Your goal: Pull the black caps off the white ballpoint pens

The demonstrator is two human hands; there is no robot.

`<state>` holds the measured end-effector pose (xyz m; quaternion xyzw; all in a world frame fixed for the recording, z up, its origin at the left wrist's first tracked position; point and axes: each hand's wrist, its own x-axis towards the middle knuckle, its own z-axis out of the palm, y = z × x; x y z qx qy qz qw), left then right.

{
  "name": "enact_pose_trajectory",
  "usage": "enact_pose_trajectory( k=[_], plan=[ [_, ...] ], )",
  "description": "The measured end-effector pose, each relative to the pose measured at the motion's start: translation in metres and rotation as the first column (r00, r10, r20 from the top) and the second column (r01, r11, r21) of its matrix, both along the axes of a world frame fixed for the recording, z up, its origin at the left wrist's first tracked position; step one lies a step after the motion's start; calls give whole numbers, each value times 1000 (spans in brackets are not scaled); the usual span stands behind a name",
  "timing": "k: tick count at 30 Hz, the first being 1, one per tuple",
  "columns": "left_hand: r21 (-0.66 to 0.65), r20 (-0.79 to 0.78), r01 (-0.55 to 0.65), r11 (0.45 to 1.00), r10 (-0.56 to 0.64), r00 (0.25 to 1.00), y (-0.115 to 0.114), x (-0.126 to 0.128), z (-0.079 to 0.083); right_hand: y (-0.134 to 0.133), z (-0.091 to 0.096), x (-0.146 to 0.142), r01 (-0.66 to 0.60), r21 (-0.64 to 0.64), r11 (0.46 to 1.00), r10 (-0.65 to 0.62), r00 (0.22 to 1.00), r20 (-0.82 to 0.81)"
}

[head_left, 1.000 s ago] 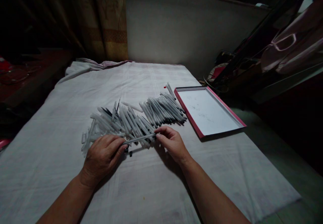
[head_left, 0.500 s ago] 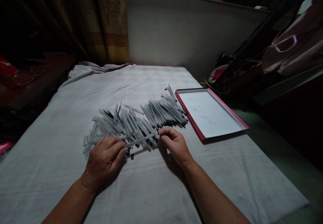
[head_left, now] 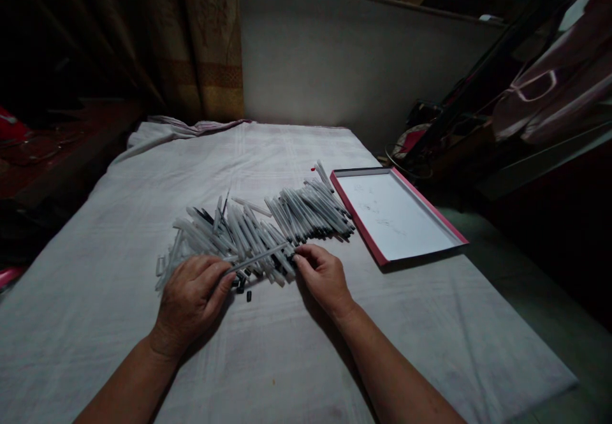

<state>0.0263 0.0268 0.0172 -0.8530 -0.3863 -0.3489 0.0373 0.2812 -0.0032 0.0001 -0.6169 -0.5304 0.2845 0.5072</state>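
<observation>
A long heap of clear plastic pens (head_left: 268,223) lies across a table under a white cloth (head_left: 268,347). My left hand (head_left: 194,296) is closed, its fingertips pinching one end of a single pen (head_left: 255,257) that slants up to the right over the heap's near edge. My right hand (head_left: 322,274) rests at the heap's front edge with its fingers curled against the pens, just off the far end of the single pen. Small black caps (head_left: 243,287) lie on the cloth between my hands.
A shallow red-edged box lid with a white inside (head_left: 396,210) lies to the right of the pens, near the table's right edge. Bunched cloth (head_left: 186,124) lies at the far left corner. A curtain and a wall stand behind; dark clutter stands to the right.
My right hand has let go of the single pen's far end and dropped onto the heap's edge. The pen's free end has tipped upward. My left hand has kept its hold.
</observation>
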Motion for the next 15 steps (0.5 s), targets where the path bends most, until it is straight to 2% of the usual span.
enact_pose_trajectory(
  k=[6, 11, 15],
  plan=[
    [19, -10, 26, 999, -26, 1000, -1, 1, 1, -1, 1, 1, -55, 90, 994, 49, 996, 73],
    [25, -18, 53, 998, -52, 998, -1, 1, 1, -1, -1, 3, -25, 69, 997, 22, 999, 43],
    [-31, 10, 41, 999, -41, 999, -1, 0, -1, -2, 1, 5, -11, 51, 999, 12, 1000, -19]
  ],
)
